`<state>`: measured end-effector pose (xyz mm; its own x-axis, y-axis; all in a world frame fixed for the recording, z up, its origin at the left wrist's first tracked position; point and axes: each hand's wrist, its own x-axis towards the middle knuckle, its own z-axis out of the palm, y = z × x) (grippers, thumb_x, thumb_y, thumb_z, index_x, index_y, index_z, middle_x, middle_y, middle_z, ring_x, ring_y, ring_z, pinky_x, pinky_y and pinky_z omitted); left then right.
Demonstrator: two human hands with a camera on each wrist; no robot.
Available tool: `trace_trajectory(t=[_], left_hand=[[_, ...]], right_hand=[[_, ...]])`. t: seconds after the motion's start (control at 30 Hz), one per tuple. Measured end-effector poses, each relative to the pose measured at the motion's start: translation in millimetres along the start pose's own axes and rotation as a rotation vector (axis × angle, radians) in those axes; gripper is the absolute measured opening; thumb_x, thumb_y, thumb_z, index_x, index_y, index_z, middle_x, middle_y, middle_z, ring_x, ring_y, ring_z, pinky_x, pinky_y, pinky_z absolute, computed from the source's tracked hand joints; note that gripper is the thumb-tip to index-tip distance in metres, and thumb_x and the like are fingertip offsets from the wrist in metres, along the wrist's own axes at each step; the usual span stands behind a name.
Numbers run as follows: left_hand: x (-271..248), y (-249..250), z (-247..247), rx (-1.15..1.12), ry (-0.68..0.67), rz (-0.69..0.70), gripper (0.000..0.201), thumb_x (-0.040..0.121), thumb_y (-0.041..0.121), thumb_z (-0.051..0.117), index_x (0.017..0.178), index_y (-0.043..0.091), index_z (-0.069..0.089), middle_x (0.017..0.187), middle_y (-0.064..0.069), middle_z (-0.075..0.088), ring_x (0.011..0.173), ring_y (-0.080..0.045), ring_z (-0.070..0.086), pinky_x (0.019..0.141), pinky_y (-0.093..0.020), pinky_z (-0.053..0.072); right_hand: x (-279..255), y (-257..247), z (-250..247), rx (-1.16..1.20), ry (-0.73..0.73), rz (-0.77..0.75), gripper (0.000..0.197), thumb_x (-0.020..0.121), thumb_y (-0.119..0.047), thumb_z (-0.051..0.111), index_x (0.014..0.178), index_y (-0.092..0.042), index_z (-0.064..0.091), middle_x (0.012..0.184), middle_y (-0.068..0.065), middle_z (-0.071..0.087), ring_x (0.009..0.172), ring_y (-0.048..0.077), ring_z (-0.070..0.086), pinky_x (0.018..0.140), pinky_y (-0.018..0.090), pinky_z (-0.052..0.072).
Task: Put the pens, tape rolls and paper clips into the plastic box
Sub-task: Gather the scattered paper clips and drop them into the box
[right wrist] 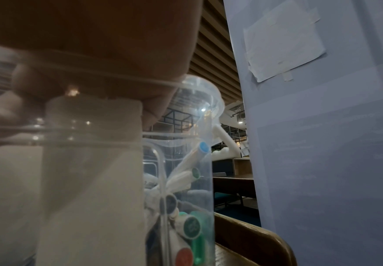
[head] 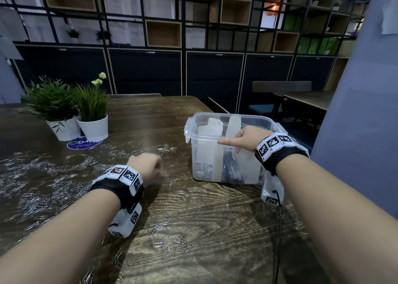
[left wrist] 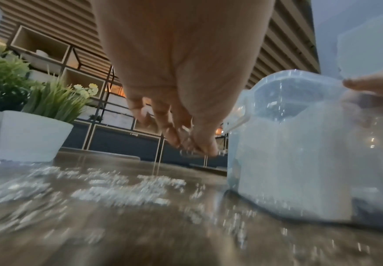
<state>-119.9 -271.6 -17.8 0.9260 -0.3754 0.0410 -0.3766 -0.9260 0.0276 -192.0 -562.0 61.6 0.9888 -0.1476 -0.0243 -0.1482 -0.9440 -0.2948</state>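
I see dk wood table (head: 226,215), 2 potted plants (head: 93,127) on its far-left, blue sticker (head: 83,144) there too, shelf grid (head: 163,34) beyond it

1 box (head: 200,171), 2 plants (head: 91,103) far left, at least 5 pens (right wrist: 191,226) inside; clips (head: 43,193) beyond counting.

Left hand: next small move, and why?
Probably lift the left hand rightward over the open plastic box and let go. Its fingertips pinch paper clips just above the table, the box is lidless, and the right hand holds its near rim steady.
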Motion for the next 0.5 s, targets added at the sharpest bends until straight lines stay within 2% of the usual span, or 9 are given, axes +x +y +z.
trace_trajectory(t=[0.17,0.23,0.3,0.33,0.4,0.47,0.5], left_hand=[[16.7,17.8,-40.9,-0.434,0.518,0.093,0.008,0.089,0.037,0.062,0.082,0.034,0.060,0.083,0.015,0.066,0.089,-0.015,0.061,0.096,-0.045,0.044],[23.7,35.7,-54.8,-0.544,0.662,0.138,0.008,0.088,0.036,0.063,0.080,0.034,0.061,0.078,0.018,0.064,0.086,-0.012,0.061,0.093,-0.047,0.045],[30.0,59.4,-66.4,-0.584,0.750,0.158,0.008,0.087,0.036,0.063,0.080,0.034,0.064,0.074,0.019,0.063,0.084,-0.009,0.061,0.093,-0.044,0.044],[33.9,69.3,-69.0,-0.572,0.745,0.154,0.008,0.088,0.037,0.063,0.081,0.034,0.065,0.076,0.019,0.064,0.086,-0.009,0.061,0.093,-0.041,0.042],[43.0,85.5,-67.1,-0.449,0.603,0.107,0.012,0.090,0.041,0.059,0.088,0.036,0.069,0.090,0.016,0.068,0.099,-0.011,0.058,0.091,-0.037,0.035],[54.2,89.7,-59.4,-0.358,0.438,0.084,0.020,0.094,0.043,0.052,0.099,0.037,0.071,0.111,0.013,0.065,0.114,-0.017,0.051,0.092,-0.042,0.034],[57.4,88.6,-56.5,-0.386,0.406,0.088,0.024,0.096,0.043,0.048,0.104,0.036,0.070,0.117,0.010,0.061,0.119,-0.020,0.047,0.094,-0.044,0.035]], right_hand=[[1.4,0.7,-0.4,0.002,-0.006,-0.006,0.072,0.069,-0.087,0.047,0.066,-0.017,0.068,0.057,-0.002,0.051,0.059,0.014,0.055,0.062,0.027,0.041],[1.2,1.1,-0.3,0.001,-0.003,-0.005,0.073,0.069,-0.087,0.047,0.068,-0.017,0.068,0.057,-0.002,0.052,0.059,0.014,0.056,0.062,0.027,0.042],[1.2,1.6,0.0,-0.010,0.004,-0.008,0.074,0.069,-0.087,0.046,0.071,-0.016,0.070,0.060,-0.002,0.055,0.062,0.014,0.058,0.064,0.027,0.043],[1.9,1.5,0.5,-0.017,0.007,-0.009,0.076,0.069,-0.087,0.046,0.072,-0.016,0.071,0.062,-0.002,0.057,0.065,0.014,0.059,0.066,0.028,0.045],[2.6,1.7,0.4,-0.033,0.013,-0.004,0.079,0.067,-0.090,0.044,0.074,-0.016,0.072,0.061,-0.003,0.057,0.066,0.015,0.060,0.071,0.030,0.048],[3.3,1.9,0.8,-0.045,0.015,-0.006,0.082,0.065,-0.092,0.043,0.076,-0.016,0.073,0.059,-0.003,0.056,0.065,0.016,0.061,0.075,0.032,0.051],[3.4,2.3,1.0,-0.048,0.016,-0.011,0.084,0.064,-0.092,0.043,0.078,-0.015,0.073,0.061,-0.003,0.057,0.068,0.017,0.063,0.077,0.033,0.052]])
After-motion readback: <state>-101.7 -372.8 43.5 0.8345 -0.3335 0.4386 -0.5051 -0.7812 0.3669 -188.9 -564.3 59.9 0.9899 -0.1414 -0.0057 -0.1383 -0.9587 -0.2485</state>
